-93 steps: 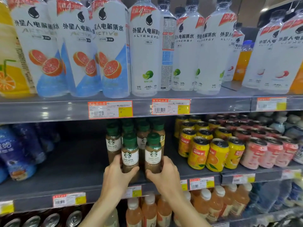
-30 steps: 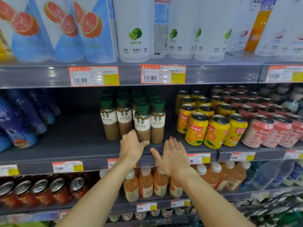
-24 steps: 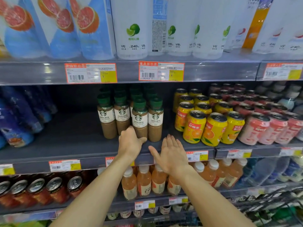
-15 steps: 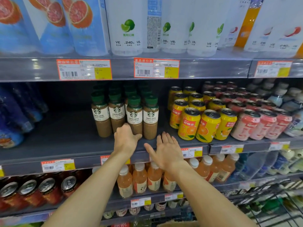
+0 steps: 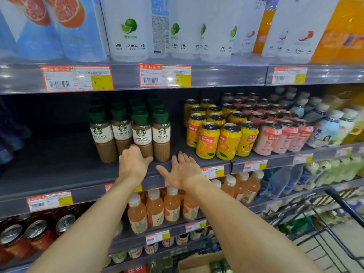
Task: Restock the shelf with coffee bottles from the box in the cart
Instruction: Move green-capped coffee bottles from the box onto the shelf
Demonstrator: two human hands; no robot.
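Observation:
Several coffee bottles with green caps and white latte labels stand in rows on the middle shelf. My left hand hovers just in front of the front-row bottles, fingers relaxed and empty. My right hand is spread flat over the shelf's front edge, to the right of the bottles, holding nothing. At the bottom edge a cardboard box shows green bottle caps inside. The black wire cart stands at the lower right.
Yellow orange-drink cans and pink cans fill the shelf right of the coffee. Tall white drink bottles line the shelf above. Peach-coloured bottles and dark cans sit below. Bare shelf lies left of the coffee.
Both hands let go of the two front bottles and pulled back from them to the shelf edge. The view has tilted down, bringing the box and cart into sight.

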